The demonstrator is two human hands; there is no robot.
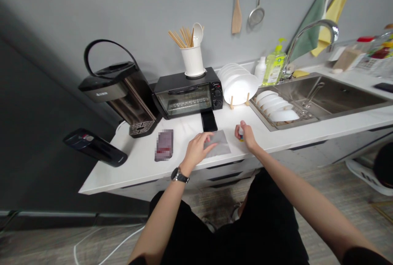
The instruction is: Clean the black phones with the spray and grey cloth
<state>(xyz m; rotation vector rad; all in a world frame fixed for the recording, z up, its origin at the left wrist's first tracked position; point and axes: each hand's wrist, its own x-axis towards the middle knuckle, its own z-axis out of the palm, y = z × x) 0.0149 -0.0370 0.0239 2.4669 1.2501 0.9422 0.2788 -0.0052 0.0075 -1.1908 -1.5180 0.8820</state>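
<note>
A thin grey sheet (pixel 221 143) lies flat near the counter's front edge. My left hand (pixel 197 147) rests at its left side, with thumb and fingers curved apart and nothing visible between them. To the right of the sheet, my right hand (pixel 247 134) is closed around a small white object (pixel 241 132) with blue and yellow at its lower end. Most of that object is hidden by the fingers, so its kind does not show. A black phone-like slab (pixel 209 121) lies just behind the sheet.
A toaster oven (pixel 187 97) stands behind, bearing a white utensil holder (pixel 193 61). Left are a water dispenser (pixel 123 93), a dark bottle (pixel 96 148) and a blurred-out item (pixel 164 144). Right are racked plates (pixel 241 87) and a sink (pixel 344 97) with bowls (pixel 284 116).
</note>
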